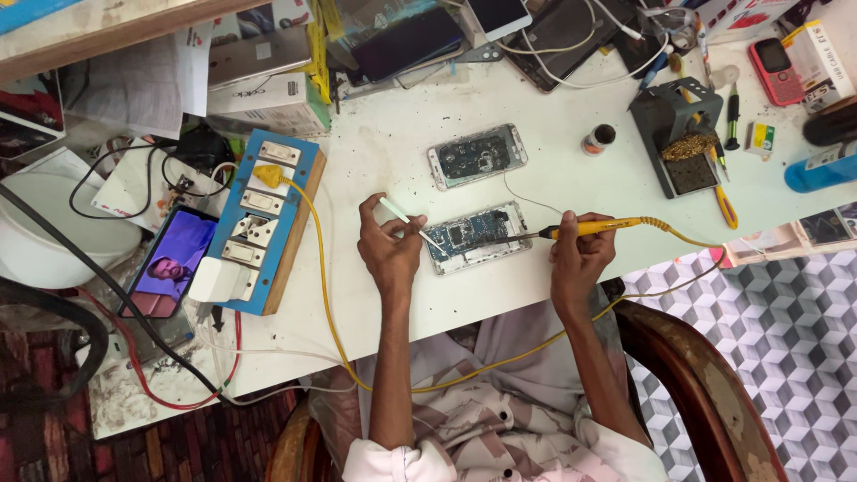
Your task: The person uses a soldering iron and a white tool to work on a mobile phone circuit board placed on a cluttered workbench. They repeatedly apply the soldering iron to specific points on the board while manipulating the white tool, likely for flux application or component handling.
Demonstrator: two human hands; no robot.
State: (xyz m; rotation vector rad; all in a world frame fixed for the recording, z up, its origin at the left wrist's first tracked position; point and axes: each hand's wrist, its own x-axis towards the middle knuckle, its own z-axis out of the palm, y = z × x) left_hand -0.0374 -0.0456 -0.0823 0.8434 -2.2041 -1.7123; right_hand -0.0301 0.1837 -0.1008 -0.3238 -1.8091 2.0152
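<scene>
**Caller:** Opened phone with its blue circuit board laid bare [473, 239], that's the centre of the action, lying flat on the white worktable [553, 178] right at the near edge, between both hands!

**Partner:** And look at the right hand [580, 254]: fingers wrapped tight round a yellow-handled soldering iron [594, 228], held like a pen, its dark tip reaching left onto the board's right end.

**Caller:** Left hand [388, 250]?

**Partner:** Pinched shut on a thin pale stick-like tool [406, 219], thumb and fingertips together, the tool slanting down to the board's left corner. Whether it's tweezers or a pick, I cannot tell.

**Caller:** Follow the iron's yellow cable [326, 295]! It loops off the table edge, crosses the person's lap and climbs to a yellow plug in the blue wooden switchboard with white sockets [259, 223], left of the hands.

**Partner:** Just behind the open phone sits a second stripped phone frame, silver-edged and dark inside [478, 154], slightly tilted, apart from the first.

**Caller:** Far right, a grey metal soldering stand with a brass wool ball [683, 138], and near it a small round dark-lidded pot [600, 137].

**Partner:** A pink keypad handset [775, 70] rests in the back corner.

**Caller:** Off the table's left, a lit phone screen showing a video [170, 259] leans among tangled wires.
</scene>
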